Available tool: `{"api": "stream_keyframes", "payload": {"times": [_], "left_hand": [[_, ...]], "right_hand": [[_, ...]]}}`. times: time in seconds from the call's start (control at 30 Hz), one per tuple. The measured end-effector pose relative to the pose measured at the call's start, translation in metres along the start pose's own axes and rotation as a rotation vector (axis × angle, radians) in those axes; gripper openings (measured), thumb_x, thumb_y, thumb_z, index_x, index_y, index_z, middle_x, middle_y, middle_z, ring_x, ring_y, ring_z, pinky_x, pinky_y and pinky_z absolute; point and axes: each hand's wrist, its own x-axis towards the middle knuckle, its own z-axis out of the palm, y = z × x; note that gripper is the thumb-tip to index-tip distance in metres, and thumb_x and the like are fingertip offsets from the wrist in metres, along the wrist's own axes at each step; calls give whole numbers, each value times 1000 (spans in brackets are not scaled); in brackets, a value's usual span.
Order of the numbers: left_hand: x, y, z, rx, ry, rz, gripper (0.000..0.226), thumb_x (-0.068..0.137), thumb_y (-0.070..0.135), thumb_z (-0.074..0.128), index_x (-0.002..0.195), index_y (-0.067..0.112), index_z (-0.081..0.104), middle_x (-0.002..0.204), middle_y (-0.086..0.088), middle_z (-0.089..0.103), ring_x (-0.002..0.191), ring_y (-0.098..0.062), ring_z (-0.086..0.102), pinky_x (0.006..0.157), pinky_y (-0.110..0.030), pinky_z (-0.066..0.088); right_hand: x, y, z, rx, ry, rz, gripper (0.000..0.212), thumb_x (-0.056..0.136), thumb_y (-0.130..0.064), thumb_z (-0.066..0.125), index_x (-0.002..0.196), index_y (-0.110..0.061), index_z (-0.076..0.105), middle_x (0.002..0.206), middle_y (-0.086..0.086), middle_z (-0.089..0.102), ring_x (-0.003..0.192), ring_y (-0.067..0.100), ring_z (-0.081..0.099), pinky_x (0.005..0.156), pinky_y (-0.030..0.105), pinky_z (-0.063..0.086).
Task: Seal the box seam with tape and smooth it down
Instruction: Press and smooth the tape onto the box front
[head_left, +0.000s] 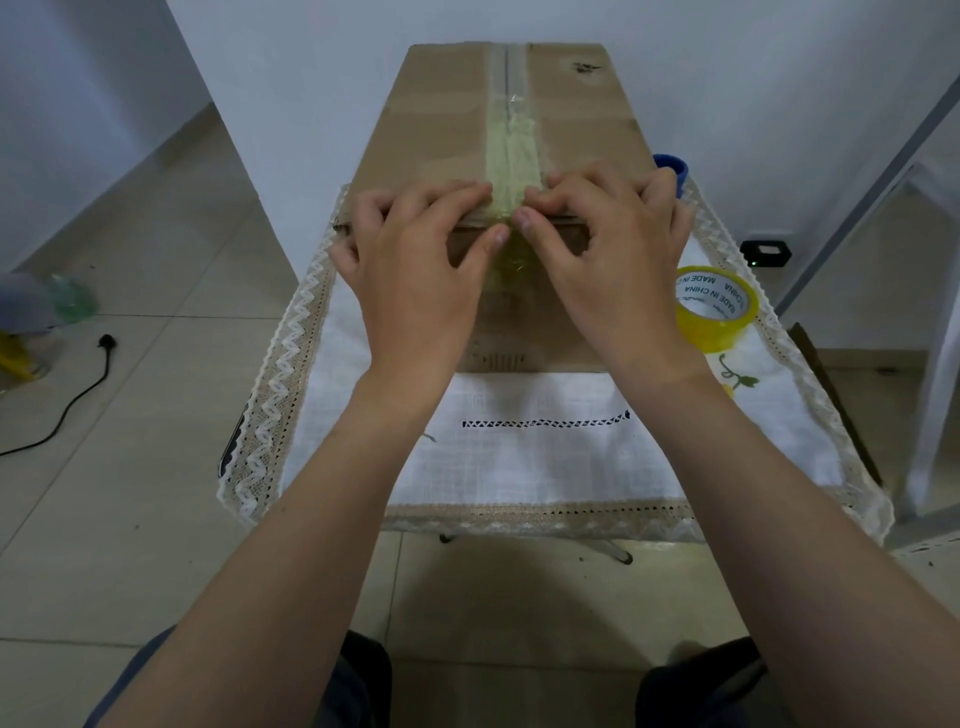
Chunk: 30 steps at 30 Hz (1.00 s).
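A long brown cardboard box lies on the cloth-covered table, its centre seam running away from me. A yellowish strip of tape covers the near half of that seam and folds over the near top edge onto the front face. My left hand rests on the near edge left of the strip, fingers on the box top and thumb tip on the tape. My right hand mirrors it on the right side, thumb pressing the tape at the edge. Neither hand holds anything.
A yellow tape roll lies on the white lace-edged tablecloth to the right of the box. A blue object peeks out behind the box's right side. A black cable lies on the tiled floor at left.
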Motion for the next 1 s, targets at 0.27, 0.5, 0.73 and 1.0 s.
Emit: {"api": "stream_keyframes", "payload": {"times": [0.27, 0.5, 0.73, 1.0], "left_hand": [[0, -8, -6, 43, -36, 68, 45, 85, 53, 72, 129, 44, 68, 128, 25, 66, 120, -19, 46, 93, -34, 22], [-2, -11, -5, 56, -49, 99, 55, 78, 51, 79, 132, 44, 66, 130, 24, 64, 120, -21, 46, 94, -35, 24], [0, -15, -6, 57, -75, 121, 58, 77, 50, 80, 133, 44, 65, 131, 24, 63, 120, -21, 45, 94, -36, 26], [3, -4, 1, -110, 60, -37, 36, 78, 62, 73, 109, 45, 77, 105, 30, 67, 113, -12, 46, 97, -45, 35]], "right_hand": [[-5, -2, -2, -82, 4, -53, 37, 85, -63, 63, 107, -36, 73, 118, -17, 66, 112, 24, 49, 95, 39, 32], [-10, -4, -4, -181, -17, -110, 41, 84, -61, 67, 115, -36, 67, 121, -14, 63, 111, 26, 49, 94, 39, 35], [-10, -1, -4, -200, -32, -125, 43, 82, -60, 69, 117, -35, 66, 122, -14, 63, 110, 26, 49, 96, 40, 33], [-4, 1, -2, -108, 23, -69, 36, 96, -63, 50, 104, -36, 73, 110, -16, 67, 106, 25, 47, 87, 39, 27]]}}
